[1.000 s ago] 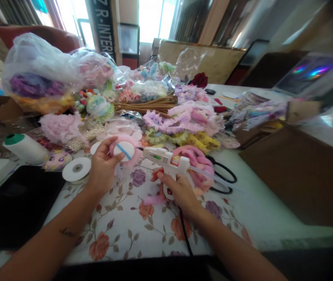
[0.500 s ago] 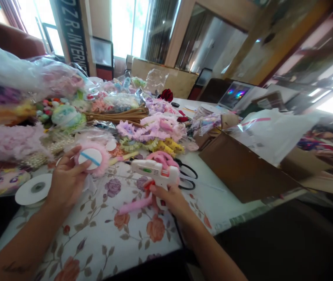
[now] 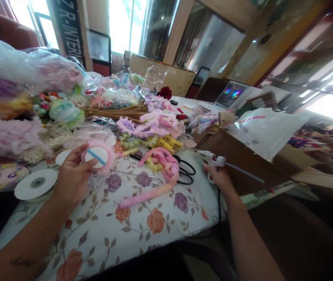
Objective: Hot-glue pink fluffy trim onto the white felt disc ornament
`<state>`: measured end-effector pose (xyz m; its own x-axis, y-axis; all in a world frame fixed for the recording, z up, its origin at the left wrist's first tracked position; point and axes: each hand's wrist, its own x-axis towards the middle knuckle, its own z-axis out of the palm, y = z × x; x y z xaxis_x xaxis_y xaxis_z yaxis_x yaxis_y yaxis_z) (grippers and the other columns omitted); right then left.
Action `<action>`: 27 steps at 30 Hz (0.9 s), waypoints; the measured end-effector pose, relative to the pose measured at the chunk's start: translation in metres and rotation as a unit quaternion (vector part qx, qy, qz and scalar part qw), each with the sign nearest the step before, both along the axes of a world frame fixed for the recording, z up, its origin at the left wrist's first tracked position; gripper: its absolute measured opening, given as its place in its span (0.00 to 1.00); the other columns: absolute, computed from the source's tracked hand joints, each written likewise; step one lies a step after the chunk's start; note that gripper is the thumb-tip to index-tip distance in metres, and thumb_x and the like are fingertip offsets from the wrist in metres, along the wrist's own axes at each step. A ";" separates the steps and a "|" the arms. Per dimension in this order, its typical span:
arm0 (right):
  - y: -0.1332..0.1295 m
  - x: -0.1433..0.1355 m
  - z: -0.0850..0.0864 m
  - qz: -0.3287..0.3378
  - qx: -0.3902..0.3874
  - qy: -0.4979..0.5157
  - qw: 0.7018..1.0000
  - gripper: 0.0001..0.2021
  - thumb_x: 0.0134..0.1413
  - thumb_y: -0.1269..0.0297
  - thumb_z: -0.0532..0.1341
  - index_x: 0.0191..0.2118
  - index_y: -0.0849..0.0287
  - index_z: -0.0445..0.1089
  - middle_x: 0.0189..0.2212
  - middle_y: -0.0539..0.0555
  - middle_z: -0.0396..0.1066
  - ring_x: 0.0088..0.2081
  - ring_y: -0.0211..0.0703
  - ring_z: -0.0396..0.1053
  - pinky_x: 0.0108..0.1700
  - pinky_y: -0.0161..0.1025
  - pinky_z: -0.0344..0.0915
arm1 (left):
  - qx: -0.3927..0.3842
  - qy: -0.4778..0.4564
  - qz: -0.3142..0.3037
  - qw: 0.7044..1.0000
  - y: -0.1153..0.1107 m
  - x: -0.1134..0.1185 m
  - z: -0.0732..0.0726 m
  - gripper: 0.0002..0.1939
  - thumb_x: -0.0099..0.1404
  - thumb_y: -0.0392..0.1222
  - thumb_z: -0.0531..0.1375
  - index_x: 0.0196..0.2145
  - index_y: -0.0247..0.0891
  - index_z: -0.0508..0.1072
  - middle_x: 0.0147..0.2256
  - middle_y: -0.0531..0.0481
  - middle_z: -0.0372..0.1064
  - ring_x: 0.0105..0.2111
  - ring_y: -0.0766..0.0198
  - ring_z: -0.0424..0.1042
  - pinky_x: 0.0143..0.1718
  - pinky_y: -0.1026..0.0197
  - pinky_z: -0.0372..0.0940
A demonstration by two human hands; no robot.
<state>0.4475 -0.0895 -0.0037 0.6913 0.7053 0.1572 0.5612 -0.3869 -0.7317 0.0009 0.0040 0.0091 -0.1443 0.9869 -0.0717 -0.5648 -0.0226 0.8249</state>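
Note:
My left hand [image 3: 77, 171] pinches a round pink fluffy piece [image 3: 110, 155] whose white disc backing, crossed by a blue strip, faces up. Over at the right, by the cardboard box, my right hand [image 3: 221, 175] is closed around the handle of a white glue gun [image 3: 211, 158]. A clear glue stick [image 3: 244, 172] juts from its back, and a dark cord hangs below. Between the hands lies a pink braided fuzzy strand [image 3: 170, 168], one end stretched over the floral cloth. Black-handled scissors [image 3: 187, 171] rest beside it. A white ribbon spool [image 3: 36, 184] sits by my left wrist.
Plastic bags, pompoms, fluffy trims and brown sticks [image 3: 116, 112] are heaped across the back. An open cardboard box [image 3: 242, 162] with a white plastic bag [image 3: 268, 130] stands at the right. Floral cloth [image 3: 102, 222] covers the table's front.
My right hand has carried the glue gun rightward, away from the pink strand to near the cardboard box. The left hand still holds the fluffy piece, slightly further right in view.

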 end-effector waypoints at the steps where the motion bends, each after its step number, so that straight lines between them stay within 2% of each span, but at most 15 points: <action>1: 0.004 0.002 -0.002 0.003 -0.010 -0.008 1.000 0.13 0.43 0.55 0.65 0.21 0.60 0.70 0.16 0.54 0.69 0.24 0.47 0.68 0.29 0.41 0.62 | 0.001 0.003 -0.005 1.000 0.000 0.000 -0.001 0.28 0.41 0.27 0.71 0.43 0.39 0.74 0.34 0.55 0.72 0.35 0.68 0.71 0.34 0.69 0.68; 5: 0.012 0.000 -0.002 0.011 -0.055 -0.039 0.998 0.15 0.47 0.53 0.62 0.21 0.59 0.68 0.17 0.55 0.69 0.25 0.47 0.69 0.30 0.41 0.63 | 0.006 0.006 -0.010 1.000 0.001 0.000 -0.004 0.28 0.42 0.27 0.71 0.44 0.38 0.74 0.36 0.54 0.73 0.36 0.68 0.71 0.35 0.68 0.69; 9: -0.009 -0.009 0.007 0.014 -0.108 -0.094 0.990 0.14 0.51 0.53 0.60 0.28 0.60 0.71 0.25 0.61 0.74 0.33 0.55 0.73 0.35 0.43 0.64 | 0.018 0.006 -0.008 1.000 0.002 0.001 -0.005 0.28 0.41 0.27 0.71 0.42 0.38 0.74 0.36 0.54 0.72 0.35 0.68 0.71 0.34 0.68 0.69; 12: -0.036 -0.032 0.021 0.034 -0.173 -0.178 0.968 0.18 0.50 0.49 0.61 0.31 0.62 0.73 0.30 0.68 0.75 0.36 0.65 0.72 0.37 0.50 0.63 | 0.023 0.010 -0.003 1.000 0.003 0.001 -0.005 0.29 0.38 0.27 0.71 0.41 0.38 0.74 0.36 0.54 0.71 0.33 0.68 0.71 0.29 0.69 0.69; 14: -0.049 -0.060 0.031 0.059 -0.167 -0.306 0.935 0.19 0.57 0.50 0.57 0.35 0.64 0.74 0.35 0.72 0.75 0.38 0.66 0.73 0.38 0.53 0.64 | 0.025 0.018 -0.007 0.999 0.003 0.001 -0.006 0.28 0.39 0.28 0.71 0.41 0.38 0.74 0.36 0.53 0.71 0.33 0.68 0.70 0.28 0.70 0.69; 16: -0.052 -0.098 0.039 0.140 -0.084 -0.338 0.927 0.17 0.60 0.54 0.56 0.38 0.63 0.74 0.36 0.68 0.76 0.38 0.61 0.74 0.40 0.52 0.66 | 0.029 0.027 -0.012 0.999 0.004 0.000 -0.007 0.28 0.39 0.28 0.70 0.41 0.39 0.74 0.37 0.53 0.70 0.34 0.68 0.70 0.29 0.69 0.68; 17: -0.049 -0.120 0.041 0.227 -0.034 -0.314 0.921 0.15 0.61 0.55 0.56 0.39 0.61 0.74 0.37 0.64 0.77 0.38 0.57 0.74 0.40 0.49 0.68 | 0.032 0.033 -0.013 0.999 0.004 0.000 -0.007 0.27 0.40 0.28 0.70 0.41 0.39 0.74 0.38 0.53 0.70 0.34 0.68 0.70 0.29 0.69 0.68; 19: -0.039 -0.163 0.044 0.406 0.043 -0.253 0.877 0.10 0.62 0.59 0.58 0.39 0.57 0.74 0.38 0.59 0.77 0.40 0.50 0.74 0.43 0.44 0.69 | 0.040 0.043 -0.014 0.998 0.004 -0.001 -0.007 0.27 0.41 0.28 0.70 0.41 0.40 0.74 0.39 0.52 0.70 0.35 0.67 0.70 0.30 0.69 0.68; 21: -0.025 -0.201 0.042 0.525 0.040 -0.202 0.826 0.07 0.64 0.65 0.57 0.40 0.56 0.73 0.38 0.56 0.76 0.41 0.45 0.73 0.45 0.40 0.68 | 0.045 0.044 -0.009 0.998 0.003 -0.001 -0.006 0.27 0.40 0.28 0.70 0.41 0.39 0.74 0.40 0.52 0.70 0.36 0.67 0.69 0.31 0.69 0.67; 24: -0.007 -0.237 0.037 0.598 0.017 -0.197 0.776 0.07 0.64 0.68 0.57 0.38 0.58 0.73 0.35 0.56 0.73 0.40 0.45 0.70 0.43 0.40 0.67 | 0.043 0.035 -0.008 0.998 0.003 0.000 -0.004 0.28 0.39 0.27 0.69 0.41 0.39 0.74 0.40 0.52 0.69 0.36 0.68 0.69 0.31 0.70 0.67; 27: 0.003 -0.252 0.031 0.612 -0.003 -0.234 0.756 0.07 0.62 0.69 0.59 0.32 0.59 0.72 0.31 0.56 0.70 0.37 0.46 0.67 0.41 0.41 0.66 | 0.037 0.037 -0.017 0.998 0.002 0.000 -0.003 0.28 0.40 0.27 0.69 0.42 0.39 0.74 0.40 0.52 0.69 0.35 0.69 0.68 0.31 0.70 0.66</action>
<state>0.1959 -0.0864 0.0271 -0.6092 0.7732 0.1761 0.6988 0.6284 -0.3418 0.0011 0.0060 0.0058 -0.1131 0.9935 0.0118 -0.5038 -0.0676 0.8612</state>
